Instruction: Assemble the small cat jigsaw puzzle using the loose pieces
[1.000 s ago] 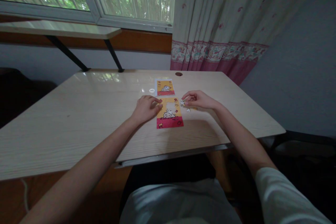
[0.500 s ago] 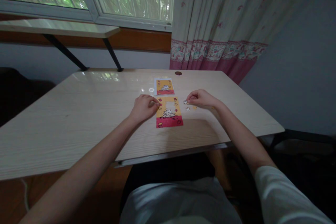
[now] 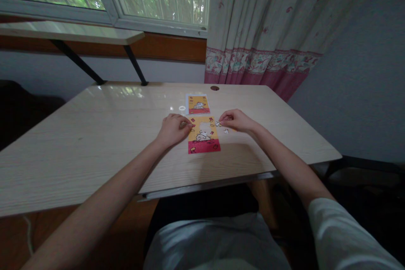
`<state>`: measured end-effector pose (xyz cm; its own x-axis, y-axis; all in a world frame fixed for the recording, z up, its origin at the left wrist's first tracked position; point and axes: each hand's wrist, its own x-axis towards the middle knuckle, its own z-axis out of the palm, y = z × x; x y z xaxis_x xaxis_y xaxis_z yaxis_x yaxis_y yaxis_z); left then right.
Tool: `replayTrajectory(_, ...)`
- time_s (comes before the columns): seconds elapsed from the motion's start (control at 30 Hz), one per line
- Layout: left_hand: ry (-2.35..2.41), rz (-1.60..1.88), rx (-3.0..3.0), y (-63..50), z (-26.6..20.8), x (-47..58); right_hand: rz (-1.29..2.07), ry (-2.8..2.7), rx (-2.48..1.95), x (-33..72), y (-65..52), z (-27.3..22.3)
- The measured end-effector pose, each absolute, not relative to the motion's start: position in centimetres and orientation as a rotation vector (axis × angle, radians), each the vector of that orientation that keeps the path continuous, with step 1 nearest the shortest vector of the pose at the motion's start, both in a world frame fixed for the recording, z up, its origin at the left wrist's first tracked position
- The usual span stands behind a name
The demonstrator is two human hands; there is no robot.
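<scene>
A jigsaw puzzle [image 3: 204, 145] in yellow and red, with a white cartoon animal, lies flat on the table. A pale gap [image 3: 205, 127] shows in its upper middle. My left hand [image 3: 175, 129] has its fingers curled and pressed together at the puzzle's left edge, holding it there. Just off the upper right edge, my right hand [image 3: 236, 120] pinches a small white puzzle piece [image 3: 217, 124]. Below those fingers a loose puzzle piece [image 3: 225, 131] lies on the table. A yellow piece [image 3: 234, 130] is partly hidden by the right hand.
Behind the puzzle lies a smaller picture card [image 3: 198, 104] with a similar design. The wooden table [image 3: 104, 147] has a round cable hole [image 3: 214, 88] near its back edge. A raised shelf [image 3: 72, 33] stands at the left, and a curtain [image 3: 253, 50] hangs behind.
My right hand has moved left with the white piece, bringing it close to the puzzle's right edge. My left hand has stayed in place.
</scene>
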<state>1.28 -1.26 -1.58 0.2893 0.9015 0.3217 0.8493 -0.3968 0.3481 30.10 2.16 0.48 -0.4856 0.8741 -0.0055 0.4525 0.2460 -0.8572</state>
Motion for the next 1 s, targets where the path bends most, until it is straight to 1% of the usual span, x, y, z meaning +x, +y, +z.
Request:
replayTrajectory(0.2, 1.667, 0.719, 2.448, -1.2, -1.8, 1.3, 1.227, -2.145, -1.043, 27.6, 1.2, -0.2)
replayTrajectory(0.6, 1.705, 0.69, 2.432, -1.6, -1.5, 1.8, 1.078, -2.199, -1.068, 25.9, 1.1, -0.6)
replayTrajectory(1.0, 1.696, 0.688, 2.45, -1.7, -1.5, 1.9, 0.638, -2.397, -1.17, 25.8, 0.8, 0.3)
